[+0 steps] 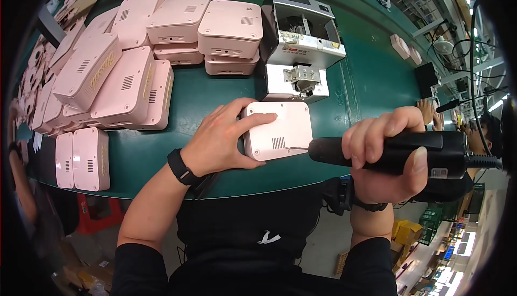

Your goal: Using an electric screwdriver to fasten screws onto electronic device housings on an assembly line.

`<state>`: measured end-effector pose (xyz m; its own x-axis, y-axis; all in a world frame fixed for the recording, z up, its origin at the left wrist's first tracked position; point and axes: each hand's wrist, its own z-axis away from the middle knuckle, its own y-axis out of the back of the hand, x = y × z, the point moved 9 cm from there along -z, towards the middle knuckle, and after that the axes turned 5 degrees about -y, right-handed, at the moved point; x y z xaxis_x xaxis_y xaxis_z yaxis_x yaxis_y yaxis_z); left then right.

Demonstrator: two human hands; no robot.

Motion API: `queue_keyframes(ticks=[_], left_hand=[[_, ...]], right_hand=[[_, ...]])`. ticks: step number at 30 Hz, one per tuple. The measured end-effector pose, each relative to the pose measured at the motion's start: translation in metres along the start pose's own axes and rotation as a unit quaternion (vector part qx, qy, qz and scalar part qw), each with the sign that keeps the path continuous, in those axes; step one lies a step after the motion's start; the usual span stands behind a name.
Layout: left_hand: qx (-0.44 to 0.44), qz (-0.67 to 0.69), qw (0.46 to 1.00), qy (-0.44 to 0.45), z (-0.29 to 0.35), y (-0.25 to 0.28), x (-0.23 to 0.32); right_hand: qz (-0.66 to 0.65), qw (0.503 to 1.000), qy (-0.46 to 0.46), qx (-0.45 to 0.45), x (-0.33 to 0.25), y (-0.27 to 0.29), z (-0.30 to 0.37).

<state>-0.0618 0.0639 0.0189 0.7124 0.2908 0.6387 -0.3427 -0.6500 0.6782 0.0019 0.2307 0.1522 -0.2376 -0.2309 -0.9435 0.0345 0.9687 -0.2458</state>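
Note:
A pale pink plastic box (288, 121) with rounded corners, a slotted vent and corner screw holes lies on the green table in front of me. My left hand (221, 137) grips it from the left, thumb along the near edge, index finger across its top. In my right hand (385, 150) is a black electric screwdriver (425, 150), held sideways with its cord trailing right. Its thin bit reaches over the box's near right part; whether the tip sits in a screw hole I cannot tell.
Stacks of similar pink boxes (121, 88) fill the table's left side. Just beyond my box stands a metal-and-black screw feeder (301, 43). A red stool (99, 212) is below the table's edge at left. At far right, another person's hand (425, 112) shows.

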Motion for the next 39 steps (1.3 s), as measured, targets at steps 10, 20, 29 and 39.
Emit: queue_keyframes(ticks=[10,20,29,39], left_hand=[[0.112,-0.026,0.977,-0.177,0.003,0.027,0.044],[0.202,0.078,0.960,-0.176,0.007,0.036,0.036],[0.212,0.092,0.957,-0.173,0.009,0.039,0.035],[0.217,0.112,0.956,-0.166,0.008,0.040,0.034]], right_hand=[[0.004,0.994,0.108,0.008,-0.022,-0.027,0.005],[-0.014,0.982,0.184,-0.034,-0.052,-0.047,0.011],[-0.025,0.987,0.156,-0.041,-0.046,-0.051,0.008],[-0.046,0.992,0.110,-0.039,-0.044,-0.042,0.009]])
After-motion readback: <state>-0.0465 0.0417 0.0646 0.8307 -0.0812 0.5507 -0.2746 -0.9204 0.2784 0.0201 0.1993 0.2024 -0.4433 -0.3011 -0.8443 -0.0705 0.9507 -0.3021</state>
